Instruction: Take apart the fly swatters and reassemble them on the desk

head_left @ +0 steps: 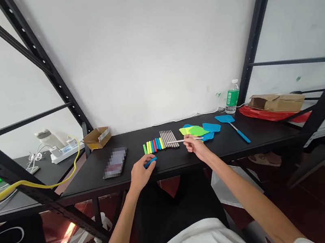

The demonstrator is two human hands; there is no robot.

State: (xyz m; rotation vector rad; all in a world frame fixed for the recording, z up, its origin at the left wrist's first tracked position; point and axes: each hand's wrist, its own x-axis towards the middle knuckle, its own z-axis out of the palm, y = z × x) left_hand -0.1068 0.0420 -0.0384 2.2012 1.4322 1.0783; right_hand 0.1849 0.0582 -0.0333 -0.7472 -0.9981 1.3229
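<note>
My left hand [139, 175] is closed around a short blue handle [150, 162] near the table's front edge. Between the fingers of my right hand [195, 146] is a thin metal rod [175, 141], held level and pointing left. Behind my left hand, colored handles [154, 145] in green, yellow, blue and red lie side by side. Several more metal rods [168, 135] form a row to their right. Beyond my right hand is a pile of flat blue, yellow and green swatter heads [198, 130]. A whole blue fly swatter [243, 136] lies farther right.
On the black table [91, 178] are a phone [115, 162] and a small open cardboard box [97, 138] at left. A water bottle [232, 97] stands at back right, near a brown package [276, 102] on red material. A yellow cable [44, 185] crosses the left rack post.
</note>
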